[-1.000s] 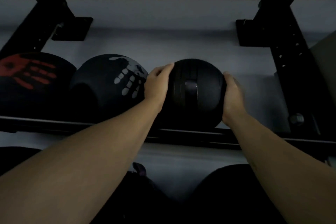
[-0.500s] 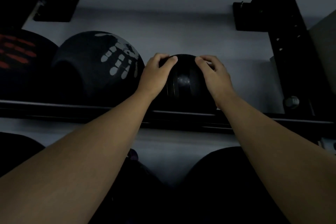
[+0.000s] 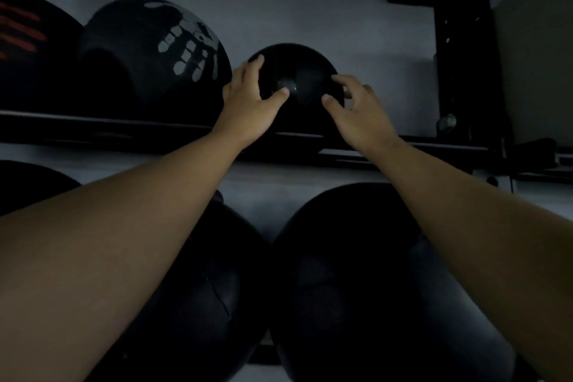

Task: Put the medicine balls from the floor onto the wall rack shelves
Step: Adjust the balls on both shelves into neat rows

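Left hand: my left hand lies spread on the left face of the small black ball, fingertips up near its top and the thumb pressed on its front; I am touching it, not closing round it.
Right hand: my right hand is open with curled fingers at the ball's right side; the thumb tip meets the lower front, but I cannot tell whether the other fingers touch the surface.
Small black ball: it sits on the upper shelf rail of the wall rack, against the pale wall, between my two hands.
Neighbour on the left: a larger ball with a grey handprint rests on the same shelf, just beside the small one, with my left hand between them.
Far left: a ball with red marks stands next to the handprint ball, cut by the frame edge.
Rack upright: a black post with holes rises on the right, well apart from the small ball.
Lower level: two big dark balls lie side by side below the shelf, under my forearms; another dark shape at the left edge is too dim to make out.
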A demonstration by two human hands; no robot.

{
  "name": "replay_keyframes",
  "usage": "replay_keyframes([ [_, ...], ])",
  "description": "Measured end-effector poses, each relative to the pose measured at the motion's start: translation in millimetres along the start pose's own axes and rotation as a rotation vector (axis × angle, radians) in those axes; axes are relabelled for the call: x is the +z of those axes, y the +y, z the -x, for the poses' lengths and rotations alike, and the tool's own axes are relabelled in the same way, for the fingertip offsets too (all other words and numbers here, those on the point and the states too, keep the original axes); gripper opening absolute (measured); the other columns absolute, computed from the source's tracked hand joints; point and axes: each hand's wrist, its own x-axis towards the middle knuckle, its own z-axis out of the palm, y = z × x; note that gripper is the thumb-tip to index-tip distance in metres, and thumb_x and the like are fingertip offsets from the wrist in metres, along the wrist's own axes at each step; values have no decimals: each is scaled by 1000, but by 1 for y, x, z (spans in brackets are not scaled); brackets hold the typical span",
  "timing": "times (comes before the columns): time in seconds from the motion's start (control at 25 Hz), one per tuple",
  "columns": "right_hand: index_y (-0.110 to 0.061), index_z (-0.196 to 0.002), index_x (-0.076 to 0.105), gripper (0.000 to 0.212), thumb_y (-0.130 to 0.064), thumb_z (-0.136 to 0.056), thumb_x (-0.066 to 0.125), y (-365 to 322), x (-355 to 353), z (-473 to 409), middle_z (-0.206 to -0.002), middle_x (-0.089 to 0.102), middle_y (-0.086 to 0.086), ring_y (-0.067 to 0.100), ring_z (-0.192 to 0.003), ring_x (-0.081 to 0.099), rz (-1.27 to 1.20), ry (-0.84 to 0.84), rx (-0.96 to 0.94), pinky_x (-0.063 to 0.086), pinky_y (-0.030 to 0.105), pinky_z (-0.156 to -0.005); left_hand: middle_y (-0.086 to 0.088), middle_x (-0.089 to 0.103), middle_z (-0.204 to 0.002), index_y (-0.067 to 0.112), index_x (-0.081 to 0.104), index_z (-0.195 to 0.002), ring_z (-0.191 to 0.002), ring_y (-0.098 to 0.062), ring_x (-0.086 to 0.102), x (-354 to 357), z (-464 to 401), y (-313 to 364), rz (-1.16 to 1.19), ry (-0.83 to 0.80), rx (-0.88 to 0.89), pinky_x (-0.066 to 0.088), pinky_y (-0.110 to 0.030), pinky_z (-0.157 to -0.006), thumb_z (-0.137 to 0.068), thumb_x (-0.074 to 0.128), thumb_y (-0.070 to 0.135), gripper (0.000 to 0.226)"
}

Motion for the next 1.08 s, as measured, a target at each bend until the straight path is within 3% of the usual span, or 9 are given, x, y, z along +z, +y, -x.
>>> replay_keyframes([
  [0.12, -28, -151, 49, 50, -36, -103, 58, 19, -36, 42, -138, 51, 7, 15, -123, 46, 38, -58, -44, 32, 24, -98, -3, 16, -181, 30, 25, -169, -166, -28, 15, 5, 39, 22, -6, -19, -36, 19, -50, -134, -100, 66, 43, 81],
  [0.24, -24, -147, 54, 45, -30, -102, 60, 43, -69, 79, -141, 54, 7, 23, -135, 50, 60, -70, -67, 32, 22, -101, -1, 30, -175, 31, 34, -166, -162, -23, 27, 22, 80, 41, 4, -39, -30, 26, -47, -132, -99, 66, 42, 76],
  [0.32, -24, -144, 56, 43, -30, -102, 60, 63, -87, 101, -142, 54, 7, 26, -137, 48, 107, -123, -56, 31, 24, -104, 0, 31, -174, 32, 41, -162, -162, -23, 25, 47, 111, 55, -32, -125, -75, 25, -47, -132, -99, 65, 47, 69],
  [0.48, -30, -144, 54, 49, -51, -100, 53, 106, -108, 138, -148, 49, 12, 37, -140, 43, 208, -154, 170, 36, 42, -113, 5, 41, -169, 37, 53, -154, -157, -23, 37, 92, 157, 71, -54, -285, -179, 30, -53, -129, -89, 58, 73, 74],
  [0.64, -42, -151, 46, 79, -85, -86, 34, 120, -102, 163, -160, 42, 13, 44, -148, 36, 1, -159, 489, 32, 59, -120, 13, 45, -165, 47, 50, -152, -156, -22, 36, 102, 167, 69, -163, -330, -200, 31, -57, -125, -77, 47, 91, 86],
  [1.08, -47, -149, 44, 75, -84, -87, 27, 102, -75, 156, -159, 41, 12, 43, -149, 29, 109, -141, 461, 20, 65, -120, 14, 51, -157, 43, 55, -147, -150, -18, 43, 87, 174, 43, -9, -279, -234, 37, -55, -123, -73, 45, 89, 87],
])
